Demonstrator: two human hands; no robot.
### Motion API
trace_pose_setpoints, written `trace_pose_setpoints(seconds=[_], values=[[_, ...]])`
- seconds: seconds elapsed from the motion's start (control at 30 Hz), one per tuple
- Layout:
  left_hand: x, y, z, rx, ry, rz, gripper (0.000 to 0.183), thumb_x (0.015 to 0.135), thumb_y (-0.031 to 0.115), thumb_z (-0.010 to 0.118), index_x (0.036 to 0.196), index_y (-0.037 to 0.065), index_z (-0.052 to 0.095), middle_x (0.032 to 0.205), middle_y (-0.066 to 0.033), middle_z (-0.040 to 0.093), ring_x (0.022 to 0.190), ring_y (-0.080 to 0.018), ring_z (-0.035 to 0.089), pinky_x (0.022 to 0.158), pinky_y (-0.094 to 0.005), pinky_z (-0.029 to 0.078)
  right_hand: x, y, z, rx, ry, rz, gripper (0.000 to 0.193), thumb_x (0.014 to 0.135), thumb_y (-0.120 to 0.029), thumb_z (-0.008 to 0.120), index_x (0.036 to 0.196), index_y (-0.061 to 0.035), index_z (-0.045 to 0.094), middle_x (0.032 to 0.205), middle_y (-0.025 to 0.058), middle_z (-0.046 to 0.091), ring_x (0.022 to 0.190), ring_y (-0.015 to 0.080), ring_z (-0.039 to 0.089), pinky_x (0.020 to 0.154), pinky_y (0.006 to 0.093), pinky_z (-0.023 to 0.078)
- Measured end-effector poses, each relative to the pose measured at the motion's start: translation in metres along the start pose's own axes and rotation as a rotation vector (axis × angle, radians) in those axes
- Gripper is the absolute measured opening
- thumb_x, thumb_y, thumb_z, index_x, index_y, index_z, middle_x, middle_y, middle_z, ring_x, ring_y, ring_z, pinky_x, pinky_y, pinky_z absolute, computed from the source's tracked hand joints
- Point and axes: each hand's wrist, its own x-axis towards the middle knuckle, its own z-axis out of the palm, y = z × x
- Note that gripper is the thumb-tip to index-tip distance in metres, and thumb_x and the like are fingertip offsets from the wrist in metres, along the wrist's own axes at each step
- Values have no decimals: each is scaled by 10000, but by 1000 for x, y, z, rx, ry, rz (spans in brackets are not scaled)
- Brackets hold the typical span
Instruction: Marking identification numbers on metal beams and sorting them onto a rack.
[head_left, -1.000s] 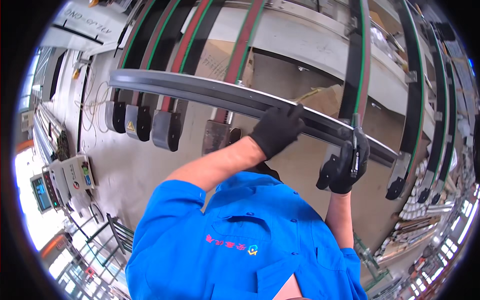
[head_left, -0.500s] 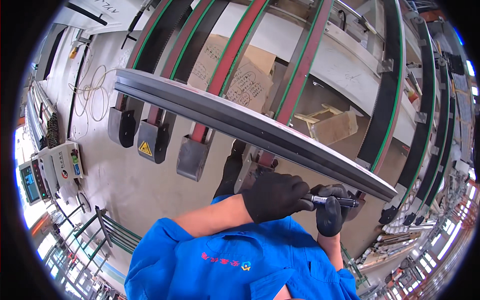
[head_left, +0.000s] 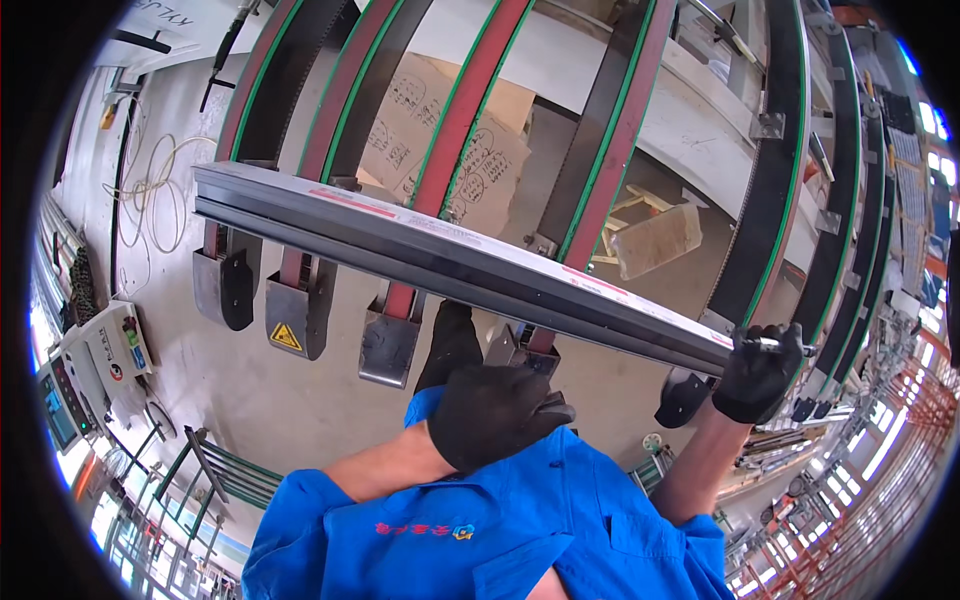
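A long dark grey profile bar (head_left: 450, 262) with a white, red-marked film along its top lies slantwise across the conveyor rails in front of me. My right hand (head_left: 762, 372), in a black glove, is at the bar's right end, closed round a marker pen (head_left: 775, 344) with a pale barrel. The pen points right, past the bar's end. My left hand (head_left: 490, 418), also black-gloved, is in front of my chest, apart from the bar. Its fingers are curled together; whatever they may hold is hidden.
Red and black conveyor rails (head_left: 470, 110) with green edges run away from me, ending in metal end caps (head_left: 390, 345). Beneath them lie a written-on cardboard sheet (head_left: 490, 160) and a wooden piece (head_left: 655, 242). A coiled hose (head_left: 150, 195) lies at left, near a control panel (head_left: 60, 400).
My hands have come apart: the right has carried the marker pen up and right to the bar's end, while the left has drawn back leftward. The bar appears shifted left in view.
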Motion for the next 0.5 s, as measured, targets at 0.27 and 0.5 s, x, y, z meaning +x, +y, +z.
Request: trace_pose_setpoints(seconds=[0.27, 0.5], values=[[83, -68, -26, 146, 98, 52, 286, 911, 325, 773, 946, 57, 678, 899, -135, 682, 786, -372, 681, 658, -465, 538, 7, 92, 35, -1213, -528, 176, 261, 1044, -217, 663, 1269, -85, 648, 968, 137, 749, 918, 226, 759, 816, 370, 585], [91, -89, -26, 319, -170, -7, 286, 1026, 376, 608, 984, 96, 642, 908, -129, 672, 808, -375, 701, 689, -479, 560, -45, 65, 37, -1227, -403, -82, 257, 1032, -152, 661, 1272, -62, 661, 1063, 178, 742, 954, 315, 745, 865, 370, 564]])
